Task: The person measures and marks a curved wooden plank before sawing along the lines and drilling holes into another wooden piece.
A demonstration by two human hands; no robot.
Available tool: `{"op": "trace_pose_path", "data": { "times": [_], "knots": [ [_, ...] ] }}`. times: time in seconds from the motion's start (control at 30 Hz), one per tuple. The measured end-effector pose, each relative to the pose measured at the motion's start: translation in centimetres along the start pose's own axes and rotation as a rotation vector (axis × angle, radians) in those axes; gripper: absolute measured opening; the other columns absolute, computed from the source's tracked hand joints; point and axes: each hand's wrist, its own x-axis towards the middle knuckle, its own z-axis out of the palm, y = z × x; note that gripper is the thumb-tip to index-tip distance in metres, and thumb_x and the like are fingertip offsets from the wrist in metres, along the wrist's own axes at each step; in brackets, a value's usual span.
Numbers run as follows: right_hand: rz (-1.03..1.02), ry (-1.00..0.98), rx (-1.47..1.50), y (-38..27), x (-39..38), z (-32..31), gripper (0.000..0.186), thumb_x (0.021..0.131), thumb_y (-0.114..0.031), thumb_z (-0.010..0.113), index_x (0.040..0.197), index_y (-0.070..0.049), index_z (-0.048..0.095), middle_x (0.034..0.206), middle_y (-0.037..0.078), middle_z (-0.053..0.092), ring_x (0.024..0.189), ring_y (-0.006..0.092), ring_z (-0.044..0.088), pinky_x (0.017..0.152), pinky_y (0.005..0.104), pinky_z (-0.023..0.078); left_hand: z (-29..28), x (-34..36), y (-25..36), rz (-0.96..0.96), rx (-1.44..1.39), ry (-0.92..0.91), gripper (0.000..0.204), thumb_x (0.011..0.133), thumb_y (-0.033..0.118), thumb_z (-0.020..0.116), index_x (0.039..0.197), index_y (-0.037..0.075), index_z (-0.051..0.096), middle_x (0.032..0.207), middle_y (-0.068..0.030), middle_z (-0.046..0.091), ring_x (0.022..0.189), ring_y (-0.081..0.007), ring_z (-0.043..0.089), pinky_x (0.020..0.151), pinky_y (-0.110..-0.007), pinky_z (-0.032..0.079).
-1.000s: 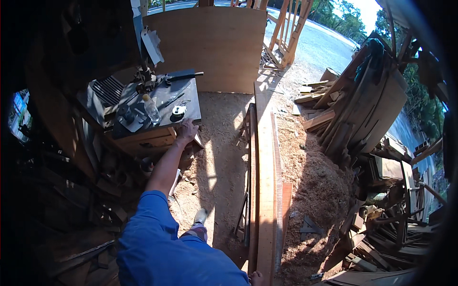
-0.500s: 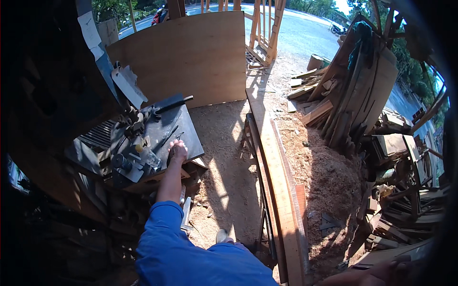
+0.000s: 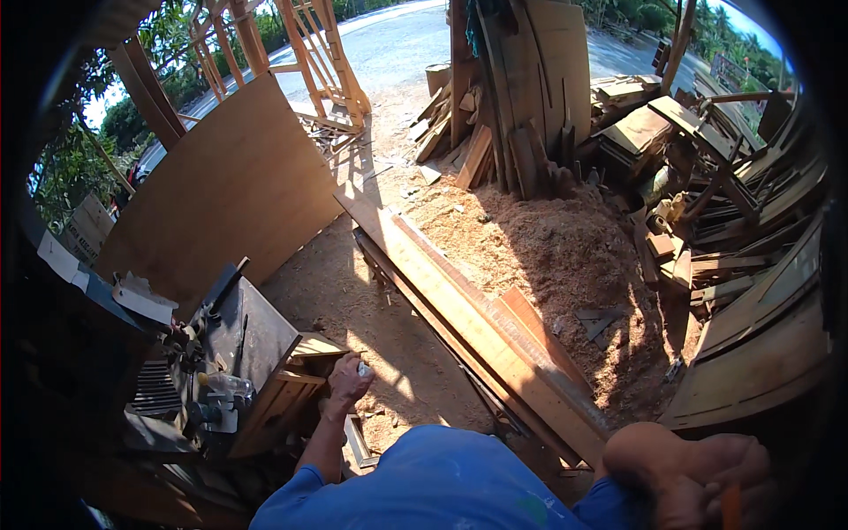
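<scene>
My left hand [image 3: 347, 382] is closed in front of the workbench [image 3: 256, 322], off its near right corner. A small whitish thing [image 3: 363, 369] shows at its fingers, too small to name. At the lower right, close to the camera, my right hand [image 3: 707, 473] is curled in shadow. A narrow orange-brown piece [image 3: 731, 505] shows at its fingers; its kind is unclear. Between the hands a long wooden plank [image 3: 459, 314] runs diagonally on a support, with other boards alongside.
A clear bottle [image 3: 228, 385] and tools lie on the bench. A big plywood sheet [image 3: 221, 194] stands behind it. Sawdust [image 3: 565, 238] is heaped right of the planks. Upright boards [image 3: 552, 71] and piled scrap wood [image 3: 707, 265] fill the right side. A wooden frame [image 3: 322, 66] stands far off.
The view has swung to the right. My left hand has left the bench top and is now beside the bench with a small whitish thing. My right hand has come further into view.
</scene>
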Motion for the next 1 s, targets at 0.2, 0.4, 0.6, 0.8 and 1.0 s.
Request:
{"op": "trace_pose_path", "data": {
  "times": [0.2, 0.4, 0.6, 0.8, 1.0],
  "knots": [
    [1.104, -0.493, 0.015, -0.6, -21.9, -6.4, 0.017, 0.079, 0.007, 0.062, 0.091, -0.002, 0.054, 0.081, 0.012, 0.063, 0.068, 0.0214, 0.062, 0.062, 0.0314, 0.049, 9.6, -3.7, 15.1, 0.494, -0.195, -0.646, 0.045, 0.079, 0.04, 0.066, 0.102, 0.001, 0.069, 0.111, -0.0196, 0.065, 0.105, -0.0367, 0.061, 0.092, -0.044, 0.049],
    [1.928, -0.738, -0.006, -11.2, -42.6, -12.6, 0.022, 0.086, -0.011, 0.055, 0.105, -0.004, 0.063, 0.094, 0.013, 0.067, 0.09, 0.0218, 0.064, 0.085, 0.0352, 0.049, 13.3, -2.9, 23.7, 0.798, -0.334, -0.973, 0.044, 0.082, 0.038, 0.063, 0.105, 0.0, 0.068, 0.105, -0.0244, 0.064, 0.102, -0.0403, 0.061, 0.09, -0.047, 0.049],
    [1.974, -0.521, 0.02, -12.9, -44.5, -14.8, 0.028, 0.083, -0.012, 0.067, 0.11, -0.004, 0.062, 0.094, 0.01, 0.066, 0.089, 0.0197, 0.063, 0.083, 0.0347, 0.049, 19.2, -0.4, 28.0, 1.292, -0.182, -1.117, 0.039, 0.081, 0.033, 0.065, 0.097, -0.003, 0.068, 0.098, -0.0225, 0.066, 0.099, -0.0379, 0.061, 0.088, -0.046, 0.049],
    [2.256, -0.173, 0.135, -14.5, -43.6, -17.4, 0.019, 0.081, -0.014, 0.071, 0.09, -0.006, 0.056, 0.071, 0.001, 0.055, 0.064, 0.0104, 0.052, 0.059, 0.0286, 0.042, 21.2, 0.1, 30.9, 1.431, -0.094, -1.221, 0.032, 0.079, 0.03, 0.066, 0.08, -0.001, 0.066, 0.083, -0.0213, 0.065, 0.081, -0.0363, 0.063, 0.071, -0.045, 0.051],
    [2.059, 0.83, -0.173, -18.6, -38.0, -28.4, 0.013, 0.085, -0.009, 0.064, 0.082, -0.009, 0.051, 0.065, 0.002, 0.052, 0.054, 0.0098, 0.051, 0.044, 0.0225, 0.035, 22.6, 6.9, 26.9, 1.744, 0.002, -1.194, 0.032, 0.091, 0.032, 0.059, 0.075, 0.004, 0.057, 0.061, -0.0155, 0.053, 0.057, -0.0281, 0.054, 0.052, -0.04, 0.041]
  ]
}}
